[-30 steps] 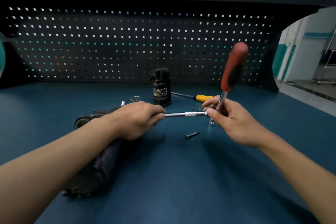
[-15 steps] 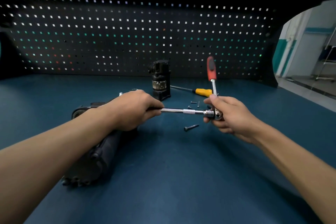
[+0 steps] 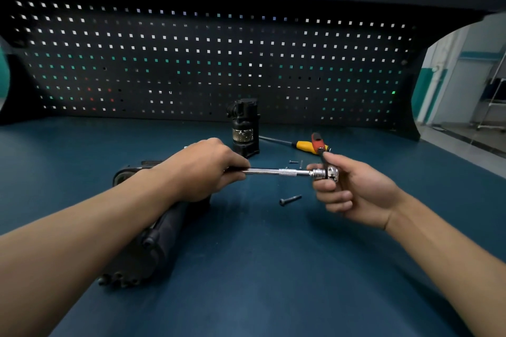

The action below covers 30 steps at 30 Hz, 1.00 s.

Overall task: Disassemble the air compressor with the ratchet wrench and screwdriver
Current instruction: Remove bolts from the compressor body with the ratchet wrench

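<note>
Left grip: the left grip (image 3: 202,169), a bare hand, is curled tight round the left end of the slim chrome extension bar (image 3: 279,171).
Right grip: the right grip (image 3: 353,189), also bare, pinches the round chrome head of the ratchet wrench (image 3: 332,174) between thumb and curled fingers.
Change: a second ago the wrench's red-and-black handle (image 3: 317,142) leaned towards the near side. Half a second ago it stood upright; now it tips to the far side and looks short. The bar has stayed level between the two grips.
Meaning: this looks like one swing of a ratchet stroke. The left grip hides the bar's tip, so I cannot tell whether any fastener is turning.
Tool axis: the bar's long axis runs left to right, level above the dark blue desk (image 3: 273,268), with its working end pointing left. The handle stands square to it, pointing far.
Compressor: the black cylindrical air compressor body (image 3: 153,232) lies on the desk at near left, under the left forearm. Its long axis runs near to far and slants right.
Around: a black detached block (image 3: 245,128) stands upright at the far centre. A yellow-handled screwdriver (image 3: 306,145) lies to its right, and a loose black bolt (image 3: 290,200) lies nearer than the bar.
</note>
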Tool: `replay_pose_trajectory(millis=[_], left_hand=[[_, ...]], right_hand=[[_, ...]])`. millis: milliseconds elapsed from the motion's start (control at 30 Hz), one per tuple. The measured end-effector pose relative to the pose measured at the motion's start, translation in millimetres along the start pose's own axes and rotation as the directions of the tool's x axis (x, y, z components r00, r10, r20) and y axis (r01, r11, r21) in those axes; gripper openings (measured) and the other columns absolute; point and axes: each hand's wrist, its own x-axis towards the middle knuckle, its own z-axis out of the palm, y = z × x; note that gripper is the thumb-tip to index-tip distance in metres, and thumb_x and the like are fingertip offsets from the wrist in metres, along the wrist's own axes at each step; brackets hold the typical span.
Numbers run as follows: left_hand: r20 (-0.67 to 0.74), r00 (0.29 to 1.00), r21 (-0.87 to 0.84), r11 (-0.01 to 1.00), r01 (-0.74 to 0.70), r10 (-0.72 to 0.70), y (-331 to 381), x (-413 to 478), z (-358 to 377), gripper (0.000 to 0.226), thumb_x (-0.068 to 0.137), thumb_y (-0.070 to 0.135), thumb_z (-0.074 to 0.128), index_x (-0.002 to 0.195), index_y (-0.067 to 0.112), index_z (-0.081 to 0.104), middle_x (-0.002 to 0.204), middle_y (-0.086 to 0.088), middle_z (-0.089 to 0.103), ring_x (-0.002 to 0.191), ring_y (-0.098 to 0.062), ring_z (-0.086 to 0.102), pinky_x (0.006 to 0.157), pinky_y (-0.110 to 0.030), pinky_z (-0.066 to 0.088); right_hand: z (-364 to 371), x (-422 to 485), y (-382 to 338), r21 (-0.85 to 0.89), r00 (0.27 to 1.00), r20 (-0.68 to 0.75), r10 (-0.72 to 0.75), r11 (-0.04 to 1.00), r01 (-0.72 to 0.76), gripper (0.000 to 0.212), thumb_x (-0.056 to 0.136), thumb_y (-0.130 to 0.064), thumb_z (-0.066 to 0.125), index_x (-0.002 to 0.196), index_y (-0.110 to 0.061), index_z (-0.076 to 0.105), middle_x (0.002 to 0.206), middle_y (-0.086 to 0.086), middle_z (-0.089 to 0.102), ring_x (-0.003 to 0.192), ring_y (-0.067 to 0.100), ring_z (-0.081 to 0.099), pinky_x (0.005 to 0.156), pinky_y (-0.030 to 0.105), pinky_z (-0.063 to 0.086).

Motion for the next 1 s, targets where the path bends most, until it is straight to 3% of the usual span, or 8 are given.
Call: replay_pose_trajectory(millis=[100,233,333,467,633,767,867,1000], left_hand=[[-0.008,1.000,0.010,1.000,0.002,-0.001,-1,1,1,0.011,0.097,0.037,0.058,0.098,0.031,0.067,0.072,0.005,0.063,0.071,-0.020,0.050,0.068,-0.043,0.051],[-0.013,1.000,-0.001,1.000,0.022,-0.022,-1,4,1,0.012,0.094,0.039,0.065,0.103,0.035,0.070,0.079,0.009,0.067,0.078,-0.018,0.056,0.073,-0.041,0.052],[-0.009,0.999,-0.044,0.998,0.046,-0.046,-2,6,4,0.015,0.092,0.040,0.068,0.105,0.034,0.072,0.086,0.013,0.067,0.086,-0.016,0.059,0.079,-0.038,0.051],[0.069,0.995,-0.064,0.995,0.081,-0.076,0,4,7,0.018,0.098,0.042,0.057,0.103,0.028,0.068,0.088,0.011,0.064,0.087,-0.014,0.057,0.076,-0.032,0.045],[0.189,0.975,-0.043,0.991,0.126,-0.116,5,3,6,0.032,0.104,0.045,0.040,0.105,0.021,0.062,0.094,0.003,0.063,0.090,-0.021,0.057,0.083,-0.041,0.048],[0.209,0.966,-0.018,0.987,0.158,-0.151,6,4,4,0.032,0.105,0.042,0.037,0.103,0.019,0.059,0.092,0.000,0.061,0.088,-0.024,0.056,0.080,-0.042,0.047],[0.172,0.974,0.012,0.989,0.148,-0.148,5,6,5,0.030,0.104,0.042,0.041,0.102,0.018,0.060,0.089,-0.001,0.059,0.087,-0.026,0.055,0.074,-0.038,0.043],[0.118,0.987,0.049,0.993,0.108,-0.113,3,6,5,0.027,0.103,0.043,0.045,0.099,0.024,0.064,0.081,0.003,0.054,0.083,-0.025,0.054,0.066,-0.033,0.034]], right_hand=[[-2,-3,-1,-0.076,1.000,-0.012,-0.015,0.997,0.014,0.030,0.088,-0.037,0.056,0.107,-0.014,0.059,0.063,0.001,0.046,0.045,0.007,0.036,0.036,0.016,0.027],[-6,-6,-5,-0.210,0.995,-0.072,-0.074,0.976,0.057,0.050,0.083,-0.029,0.064,0.128,-0.009,0.058,0.080,0.014,0.066,0.053,0.010,0.048,0.038,0.016,0.033],[-6,-6,-6,-0.307,0.987,-0.109,-0.116,0.949,0.077,0.049,0.078,-0.020,0.070,0.125,-0.010,0.062,0.093,0.018,0.073,0.057,0.014,0.054,0.042,0.017,0.039],[-5,-3,-1,-0.464,0.959,-0.173,-0.226,0.877,0.123,0.034,0.079,-0.010,0.074,0.113,-0.011,0.069,0.079,0.003,0.066,0.064,0.018,0.060,0.046,0.020,0.042],[1,3,7,-0.595,0.908,-0.164,-0.386,0.773,0.221,0.022,0.102,-0.013,0.053,0.115,-0.021,0.069,0.107,-0.001,0.074,0.074,0.009,0.059,0.062,0.022,0.047],[8,6,8,-0.690,0.847,-0.147,-0.511,0.666,0.282,0.028,0.105,-0.014,0.046,0.119,-0.029,0.065,0.106,-0.010,0.071,0.078,0.002,0.056,0.065,0.017,0.046],[8,5,9,-0.749,0.822,-0.115,-0.557,0.592,0.297,0.029,0.105,-0.012,0.045,0.126,-0.023,0.061,0.114,-0.004,0.068,0.085,0.005,0.055,0.066,0.016,0.046],[11,6,10,-0.725,0.832,-0.170,-0.529,0.639,0.258,0.024,0.106,-0.015,0.044,0.122,-0.022,0.061,0.113,0.004,0.067,0.078,0.014,0.053,0.058,0.019,0.044]])
